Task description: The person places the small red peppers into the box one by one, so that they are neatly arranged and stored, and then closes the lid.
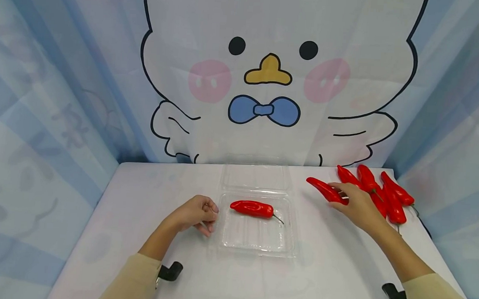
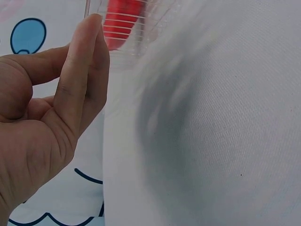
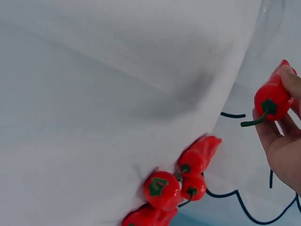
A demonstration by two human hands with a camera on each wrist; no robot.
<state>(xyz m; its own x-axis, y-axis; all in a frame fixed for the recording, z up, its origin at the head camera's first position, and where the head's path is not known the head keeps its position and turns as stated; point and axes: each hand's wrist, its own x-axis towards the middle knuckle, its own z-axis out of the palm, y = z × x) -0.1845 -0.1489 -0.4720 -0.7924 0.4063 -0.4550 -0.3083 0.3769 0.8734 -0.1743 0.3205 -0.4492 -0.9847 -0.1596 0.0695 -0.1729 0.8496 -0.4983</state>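
Observation:
My right hand holds a red chili pepper between thumb and fingers, raised above the table. In the right wrist view that pepper's green stem points away from the fingers. At the left side of a clear plastic clamshell box is my left hand, with bent fingers and nothing held; whether it touches the box I cannot tell. The box's lid lies folded back, and one red chili pepper rests in the base, its stem to the right.
Several more red chili peppers lie heaped at the table's back right corner, just beyond my right hand. The white-covered table meets a curtain with a cartoon bird at the back. Blue curtains hang on both sides.

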